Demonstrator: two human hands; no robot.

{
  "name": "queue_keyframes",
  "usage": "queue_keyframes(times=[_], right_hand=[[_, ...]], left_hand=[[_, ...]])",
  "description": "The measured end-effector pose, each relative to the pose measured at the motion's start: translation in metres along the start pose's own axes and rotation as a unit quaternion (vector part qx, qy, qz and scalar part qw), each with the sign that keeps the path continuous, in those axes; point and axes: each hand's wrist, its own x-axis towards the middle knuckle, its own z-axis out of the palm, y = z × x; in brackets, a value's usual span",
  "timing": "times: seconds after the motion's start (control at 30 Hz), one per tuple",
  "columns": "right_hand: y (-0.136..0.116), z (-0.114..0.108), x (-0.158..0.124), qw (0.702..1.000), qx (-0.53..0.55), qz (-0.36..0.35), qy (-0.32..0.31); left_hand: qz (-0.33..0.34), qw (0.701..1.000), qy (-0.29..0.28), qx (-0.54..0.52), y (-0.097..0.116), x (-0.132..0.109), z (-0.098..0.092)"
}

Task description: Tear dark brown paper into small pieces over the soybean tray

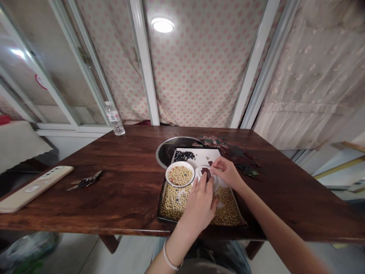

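A dark maroon scrap [205,173] sits over a small white saucer [200,169].

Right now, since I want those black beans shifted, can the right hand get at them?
Probably yes: the right hand is close to the black beans, and only the bare white sheet lies between them. It looks busy at a dark scrap, though, so it may need to let that go first.

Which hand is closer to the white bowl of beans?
Left. The left hand is just beside the white bowl, on its right and toward the person. The right hand is farther off to the right.
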Motion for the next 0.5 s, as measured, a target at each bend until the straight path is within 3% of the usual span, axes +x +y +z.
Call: queue_keyframes(times=[0.27, 0.5], right_hand=[[-0.008, 0.0, -0.002, 0.98, -0.174, -0.093, -0.04], [-0.01, 0.0, -0.003, 0.969, -0.209, -0.111, -0.073]], left_hand=[[0.007, 0.999, 0.019, 0.026, 0.01, -0.01, -0.007], [-0.008, 1.0, 0.019, 0.016, 0.01, -0.01, 0.004]])
